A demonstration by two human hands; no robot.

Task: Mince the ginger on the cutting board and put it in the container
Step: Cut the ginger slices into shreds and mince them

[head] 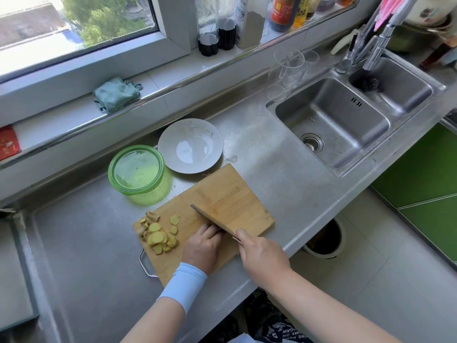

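Right hand: your grip is closed fully round the handle of the knife. The blade is edge-down on the cutting board, angled away from you. Left hand: fingers curled, knuckles touching the blade's flat. Cannot tell whether that grip has a piece under it; the fingers cover the spot.

Ginger: loose slices and a few knobbly offcuts heaped at the board's left end, just beside your left hand. Sliced, not yet minced; none seen in the container.

Risks, as judged:
- Your left fingertips sit right at the blade; if they uncurl during a chop, they get cut.
- The heap lies at the board's very edge, so a sweep of the knife could push slices onto the worktop.
- The board's near side runs close to the worktop's front edge; hard chopping may walk it off.

Container: green, just beyond the board's far-left side, beside a grey plate. Whether it carries a clear lid is hard to make out; if so, it must come off first. The knife handle is hidden in your fist.
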